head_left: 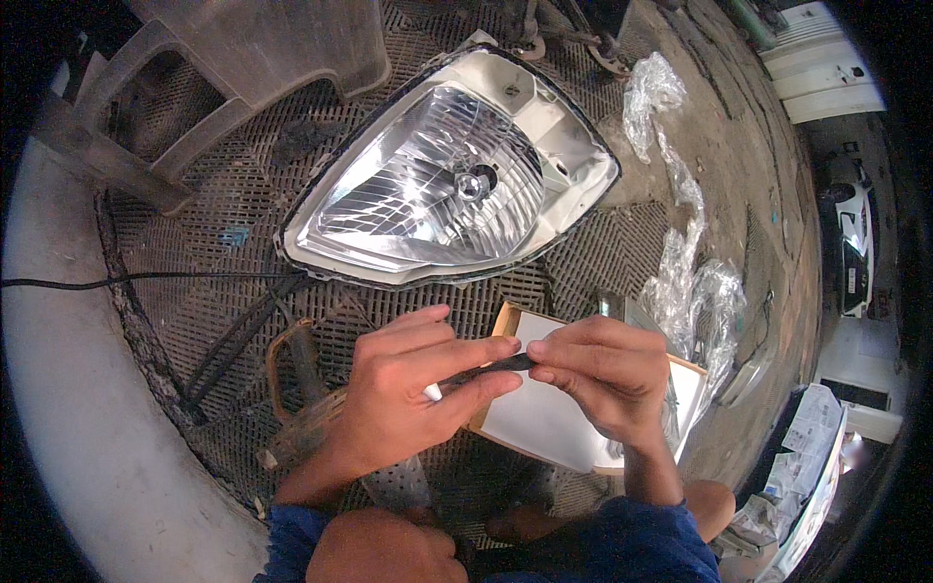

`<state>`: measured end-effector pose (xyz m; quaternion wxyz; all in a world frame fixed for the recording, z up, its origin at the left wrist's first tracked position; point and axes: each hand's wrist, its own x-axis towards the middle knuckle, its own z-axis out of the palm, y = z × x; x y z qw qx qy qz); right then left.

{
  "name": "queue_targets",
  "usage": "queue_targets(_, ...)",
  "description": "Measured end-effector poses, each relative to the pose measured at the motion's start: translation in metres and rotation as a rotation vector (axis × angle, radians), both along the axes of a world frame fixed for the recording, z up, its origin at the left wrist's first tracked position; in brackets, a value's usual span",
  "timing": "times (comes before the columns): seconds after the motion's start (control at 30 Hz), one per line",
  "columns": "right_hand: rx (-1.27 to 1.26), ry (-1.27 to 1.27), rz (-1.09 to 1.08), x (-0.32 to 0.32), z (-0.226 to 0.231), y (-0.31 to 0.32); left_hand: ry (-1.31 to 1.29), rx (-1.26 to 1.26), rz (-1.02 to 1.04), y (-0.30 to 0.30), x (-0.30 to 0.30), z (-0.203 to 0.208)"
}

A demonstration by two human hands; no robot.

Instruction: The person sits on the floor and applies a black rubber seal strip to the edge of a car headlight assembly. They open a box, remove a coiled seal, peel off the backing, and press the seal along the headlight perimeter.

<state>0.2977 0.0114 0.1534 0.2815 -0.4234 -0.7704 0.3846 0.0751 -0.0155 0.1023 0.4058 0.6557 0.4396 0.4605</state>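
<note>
pinching a small dark strip (501, 365) between both hands, the person keeps it in the air, nearer the body than the headlight (428, 185) and partly over a shallow open box (539, 428). the left hand (413, 369) brings thumb and forefinger close along the strip's left part, while the right hand (603, 374) grips its right end in a narrow fingertip pinch. two tips facing each other probably suit so slim a piece: each end is steadied, and the middle stays in plain sight. a white bit (432, 393) shows by the left palm; whether it belongs to the strip cannot be told.

the headlight sits face up beyond the hands, its shiny bowl and bulb turned upward, likely so that nothing presses on the clear inside. whether it rests straight on the ribbed mat (243, 219) or on something under it is hidden. the box sits below the right hand, close enough, it seems, to catch a dropped piece. crumpled plastic wrap (719, 291) lies to the right, out of the hands' way, and a plastic stool (282, 49) stands past the headlight, at the upper left.
</note>
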Motion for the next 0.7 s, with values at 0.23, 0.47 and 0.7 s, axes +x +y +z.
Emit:
queue_targets(0.23,-0.213,0.139,0.034,0.0032,0.0033,0.0046,-0.080,-0.064,0.030,0.0017,0.0003,0.0037)
queue_targets(0.47,-0.317,0.163,-0.120,0.0024,0.0048,-0.0006,0.005,-0.090,0.062,-0.0037,-0.0029,0.0080)
queue_targets(0.7,-0.316,0.222,-0.156,0.0051,0.0024,-0.0027,-0.032,-0.059,0.088,-0.0058,-0.0049,0.0037)
